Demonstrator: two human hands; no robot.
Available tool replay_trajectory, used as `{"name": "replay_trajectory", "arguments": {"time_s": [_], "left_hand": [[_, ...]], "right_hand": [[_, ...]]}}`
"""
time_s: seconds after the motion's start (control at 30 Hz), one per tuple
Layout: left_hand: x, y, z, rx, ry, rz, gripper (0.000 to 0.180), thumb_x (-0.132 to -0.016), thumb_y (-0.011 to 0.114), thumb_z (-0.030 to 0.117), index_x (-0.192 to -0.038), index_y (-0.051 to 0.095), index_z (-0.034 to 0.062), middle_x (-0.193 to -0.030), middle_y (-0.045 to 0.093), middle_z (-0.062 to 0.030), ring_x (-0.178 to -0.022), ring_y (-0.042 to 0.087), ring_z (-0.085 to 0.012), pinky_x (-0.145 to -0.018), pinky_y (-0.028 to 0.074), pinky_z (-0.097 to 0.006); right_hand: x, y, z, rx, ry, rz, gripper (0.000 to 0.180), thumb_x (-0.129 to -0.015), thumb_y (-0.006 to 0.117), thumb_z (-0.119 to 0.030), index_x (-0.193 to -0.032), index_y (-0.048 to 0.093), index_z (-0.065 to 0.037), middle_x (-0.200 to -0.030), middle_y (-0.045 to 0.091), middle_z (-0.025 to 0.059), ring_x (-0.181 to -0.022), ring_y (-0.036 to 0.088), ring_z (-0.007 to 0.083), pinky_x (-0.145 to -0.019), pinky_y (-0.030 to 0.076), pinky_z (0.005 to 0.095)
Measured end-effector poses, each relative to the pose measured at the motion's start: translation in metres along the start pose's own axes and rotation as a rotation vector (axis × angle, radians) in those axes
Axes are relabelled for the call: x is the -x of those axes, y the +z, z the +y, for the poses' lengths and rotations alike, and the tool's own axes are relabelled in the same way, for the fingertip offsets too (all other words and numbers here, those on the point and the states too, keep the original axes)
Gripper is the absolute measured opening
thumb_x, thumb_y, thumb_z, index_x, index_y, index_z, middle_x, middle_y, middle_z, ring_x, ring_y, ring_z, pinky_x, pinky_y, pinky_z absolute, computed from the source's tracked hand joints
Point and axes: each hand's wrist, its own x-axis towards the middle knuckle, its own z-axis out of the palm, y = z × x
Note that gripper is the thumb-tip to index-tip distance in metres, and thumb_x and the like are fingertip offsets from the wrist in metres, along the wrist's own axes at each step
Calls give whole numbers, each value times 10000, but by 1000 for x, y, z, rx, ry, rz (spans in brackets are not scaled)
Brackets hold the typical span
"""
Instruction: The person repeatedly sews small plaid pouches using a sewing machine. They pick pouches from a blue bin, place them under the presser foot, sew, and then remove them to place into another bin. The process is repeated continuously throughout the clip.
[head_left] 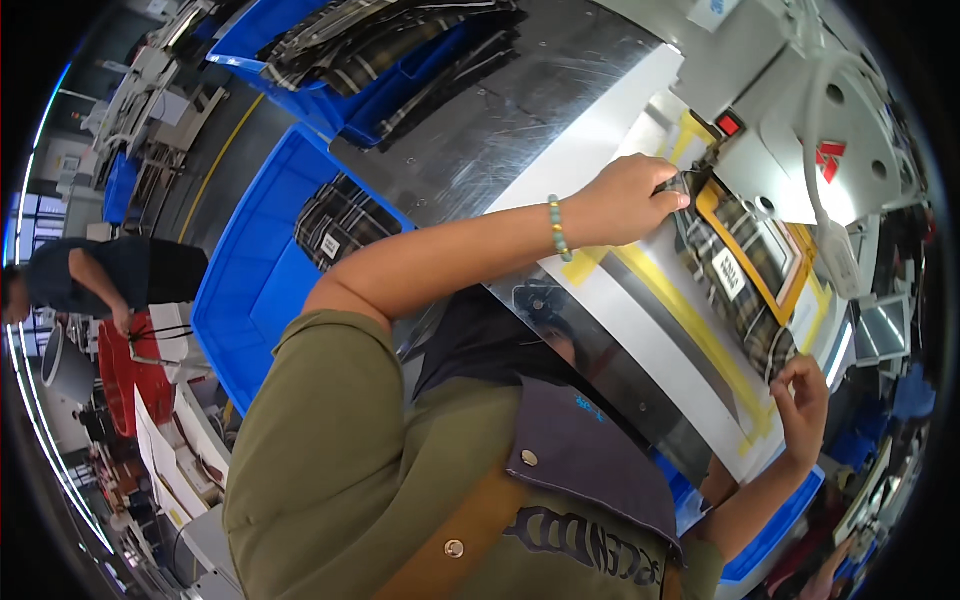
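Note:
A dark plaid fabric piece (712, 262) with a white label (729, 274) lies partly under an orange-yellow frame (717, 205) at the machine. My left hand (628, 198), a bead bracelet on its wrist, pinches the upper end of the fabric between thumb and fingers. At the lower end, my right hand (803, 400) has thumb and fingertips closed on the fabric's corner. Between my hands the cloth is stretched along the frame's near edge. Part of it shows through the frame's opening.
The white machine head (845, 150), with a hanging cable, stands beyond the frame. Yellow tape strips (690, 345) cross the white work surface. Left are a blue bin (262, 270) holding a labelled plaid piece and another blue bin (300, 100) with stacked plaid fabric. A person (95, 275) stands far left.

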Motion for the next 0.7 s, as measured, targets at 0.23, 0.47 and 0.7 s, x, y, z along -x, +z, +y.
{"name": "replay_trajectory", "arguments": {"time_s": [0.23, 0.47, 0.7], "left_hand": [[116, -100, -51, 1023, 13, 508, 200, -926, 653, 96, -1120, 648, 49, -1063, 702, -72, -993, 680, -210, -940, 540, -373], [262, -223, -240, 761, -345, 1145, 170, -994, 616, 100, -1122, 697, 22, -1107, 743, -94, -1028, 699, -234, -941, 553, -386], [343, -212, -446, 341, -825, 1406, 240, -947, 706, 124, -1136, 699, -24, -1041, 750, -127, -863, 723, -251, -795, 559, -373]], "right_hand": [[-11, 24, -28, -136, -279, -305, 287, -822, 785, -178, -1058, 706, -35, -866, 742, 132, -778, 653, 215, -718, 480, 326], [-16, 28, -29, -33, -116, -163, 299, -885, 737, -236, -1072, 693, -7, -926, 704, 110, -871, 647, 217, -817, 483, 328], [-24, 36, -37, -24, -58, -166, 253, -898, 702, -179, -1072, 680, 3, -976, 697, 113, -928, 647, 222, -872, 481, 329]]}}
